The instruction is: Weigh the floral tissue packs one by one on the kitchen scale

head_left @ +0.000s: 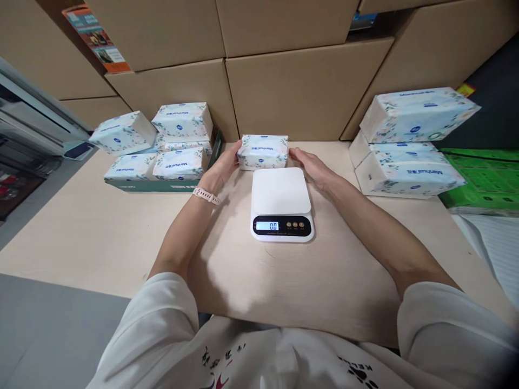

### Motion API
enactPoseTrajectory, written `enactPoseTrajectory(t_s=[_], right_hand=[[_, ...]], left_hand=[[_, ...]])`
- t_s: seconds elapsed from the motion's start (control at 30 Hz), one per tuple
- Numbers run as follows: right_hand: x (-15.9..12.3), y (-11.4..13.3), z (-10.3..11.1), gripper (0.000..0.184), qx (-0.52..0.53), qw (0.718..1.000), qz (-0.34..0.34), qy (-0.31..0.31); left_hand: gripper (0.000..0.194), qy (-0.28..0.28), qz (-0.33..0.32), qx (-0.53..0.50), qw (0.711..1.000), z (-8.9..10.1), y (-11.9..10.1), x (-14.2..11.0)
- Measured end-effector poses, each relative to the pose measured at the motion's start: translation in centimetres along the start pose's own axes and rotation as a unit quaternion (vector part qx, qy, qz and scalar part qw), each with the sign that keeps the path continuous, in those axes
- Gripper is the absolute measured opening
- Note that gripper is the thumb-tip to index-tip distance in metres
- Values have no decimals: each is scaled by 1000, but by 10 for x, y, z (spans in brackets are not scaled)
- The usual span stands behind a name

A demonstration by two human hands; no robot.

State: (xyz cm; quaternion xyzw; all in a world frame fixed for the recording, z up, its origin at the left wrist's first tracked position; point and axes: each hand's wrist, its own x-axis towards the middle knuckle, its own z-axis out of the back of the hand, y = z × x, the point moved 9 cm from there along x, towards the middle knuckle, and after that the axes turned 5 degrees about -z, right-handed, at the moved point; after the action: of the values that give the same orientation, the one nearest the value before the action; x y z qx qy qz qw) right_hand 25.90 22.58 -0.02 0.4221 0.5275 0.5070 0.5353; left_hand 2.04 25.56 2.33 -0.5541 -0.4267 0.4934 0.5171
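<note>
A pack of tissues [263,153] with a pale blue floral print sits between my two hands, just behind the kitchen scale. My left hand [226,163], with a pink band on its wrist, grips the pack's left end. At the right end, the fingertips of my right hand [311,165] press against it; some of the fingers are hidden. Directly in front stands the white digital scale [281,192], its platform bare and its lit display reading 0.0.
Several tissue packs [180,163] fill a green tray [162,186] on the left. More packs [409,170] are stacked on the right, beside green-wrapped packages [484,181]. Cardboard boxes [292,92] form a wall behind the wooden table [259,286].
</note>
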Motion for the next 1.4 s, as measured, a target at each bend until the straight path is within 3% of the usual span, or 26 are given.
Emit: enactPoseTrajectory(t_s=[0.07, 0.17, 0.3, 0.4, 0.53, 0.63, 0.73, 0.8, 0.9, 1.03, 1.13, 1.4], right_hand=[[-4, 13, -4, 57, -2, 999, 44, 21], [-19, 45, 0, 66, -36, 994, 102, 2], [-62, 85, 6, 69, -95, 986, 135, -20], [-101, 88, 7, 67, -131, 983, 126, -24], [-133, 63, 10, 67, -144, 986, 83, -18], [-142, 42, 16, 64, -143, 989, 45, -8], [-146, 26, 20, 63, -129, 991, 29, -7], [-148, 17, 24, 66, -115, 992, 37, -30], [-152, 1, 40, 68, -72, 989, 67, -113], [-151, -35, 62, 67, 5, 979, 46, -199], [-147, -45, 66, 64, 24, 977, 45, -205], [-149, -40, 62, 57, -9, 982, 47, -184]], left_hand=[[51, 24, -10, -7, 1000, -11, -3, -6], [50, 12, -45, 39, 998, -18, -28, -25], [49, 2, -68, 105, 992, -23, -68, -74], [46, 6, -92, 97, 991, -24, -81, -112], [54, 34, -71, 66, 995, -29, -63, -139], [55, 83, -65, 48, 993, -41, -50, -146], [53, 98, -46, 21, 994, -47, -40, -148], [52, 71, -27, 14, 997, -40, -31, -148], [58, -1, -9, 14, 1000, -19, -11, -146], [64, -90, 38, -31, 995, 7, 26, -148], [61, -112, 30, -56, 992, 12, 38, -149], [51, -117, 17, -64, 991, 11, 38, -148]])
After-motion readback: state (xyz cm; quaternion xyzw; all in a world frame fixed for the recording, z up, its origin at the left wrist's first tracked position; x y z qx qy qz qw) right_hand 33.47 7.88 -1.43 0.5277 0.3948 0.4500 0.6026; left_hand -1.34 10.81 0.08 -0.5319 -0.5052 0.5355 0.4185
